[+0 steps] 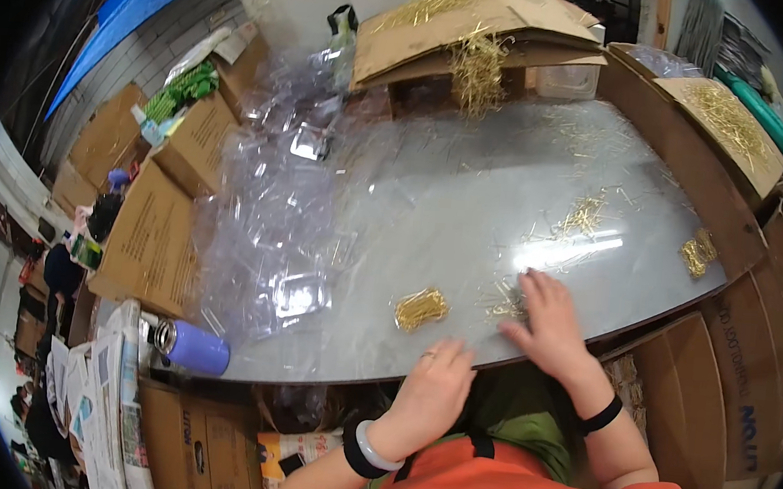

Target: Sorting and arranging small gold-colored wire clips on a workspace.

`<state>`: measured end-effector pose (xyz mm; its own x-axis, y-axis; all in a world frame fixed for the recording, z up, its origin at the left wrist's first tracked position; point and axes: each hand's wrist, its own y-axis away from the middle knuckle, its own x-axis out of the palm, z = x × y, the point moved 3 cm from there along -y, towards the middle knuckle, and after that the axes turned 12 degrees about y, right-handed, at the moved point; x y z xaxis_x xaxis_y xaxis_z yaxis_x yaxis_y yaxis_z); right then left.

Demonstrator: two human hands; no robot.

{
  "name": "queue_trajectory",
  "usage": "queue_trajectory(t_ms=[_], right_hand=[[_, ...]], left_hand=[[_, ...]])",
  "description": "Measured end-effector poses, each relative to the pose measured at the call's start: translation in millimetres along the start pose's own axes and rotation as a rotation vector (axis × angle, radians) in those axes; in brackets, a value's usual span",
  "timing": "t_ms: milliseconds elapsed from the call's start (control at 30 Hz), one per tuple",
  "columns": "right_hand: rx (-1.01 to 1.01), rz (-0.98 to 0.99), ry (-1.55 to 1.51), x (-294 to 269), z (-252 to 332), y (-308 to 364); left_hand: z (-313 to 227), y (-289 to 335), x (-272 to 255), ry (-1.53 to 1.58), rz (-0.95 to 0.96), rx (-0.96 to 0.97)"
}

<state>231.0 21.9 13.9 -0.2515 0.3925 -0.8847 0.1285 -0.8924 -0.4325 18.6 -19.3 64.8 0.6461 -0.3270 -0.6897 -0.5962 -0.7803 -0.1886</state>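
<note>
My right hand (547,328) rests over small loose gold pins (502,301) near the table's front edge, its fingers stretched and the thumb apart. My left hand (430,392) is at the front edge, back upward, with its fingers bent and close together; whatever they hold, if anything, is hidden. Just beyond the left hand lies a neat bundle of gold pins (421,310). Farther out, a loose heap of gold pins (584,217) is scattered on the grey table (432,211). Another gold bundle (698,253) sits at the right edge.
Clear plastic boxes (272,225) pile along the left side. A purple bottle (193,346) lies at the front left corner. Cardboard (485,29) holding more gold pins stands at the back. Cardboard walls (689,145) edge the right side, and a carton (154,242) stands left.
</note>
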Motion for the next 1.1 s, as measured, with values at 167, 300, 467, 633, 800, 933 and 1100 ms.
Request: queue_trajectory(t_ms=[167,300,467,633,800,933,1100], right_hand=[[-0.216,0.055,-0.052,10,26,-5],[-0.427,0.120,-0.210,18,24,-8],[-0.169,0.015,-0.256,-19,15,-4],[-0.087,-0.028,-0.058,-24,5,3],[-0.107,-0.094,-0.112,15,22,5],[-0.021,-0.098,-0.204,2,22,9],[-0.120,-0.073,-0.082,-18,40,7]], left_hand=[[50,-2,21,-0.105,-0.216,-0.010],[57,-6,22,-0.060,-0.234,-0.037],[68,-8,15,-0.042,-0.164,-0.040],[67,-33,17,-0.096,-0.036,0.017],[65,-43,30,0.027,-0.062,0.073],[72,-36,28,0.131,-0.088,0.058],[67,-31,28,0.099,-0.136,0.063]])
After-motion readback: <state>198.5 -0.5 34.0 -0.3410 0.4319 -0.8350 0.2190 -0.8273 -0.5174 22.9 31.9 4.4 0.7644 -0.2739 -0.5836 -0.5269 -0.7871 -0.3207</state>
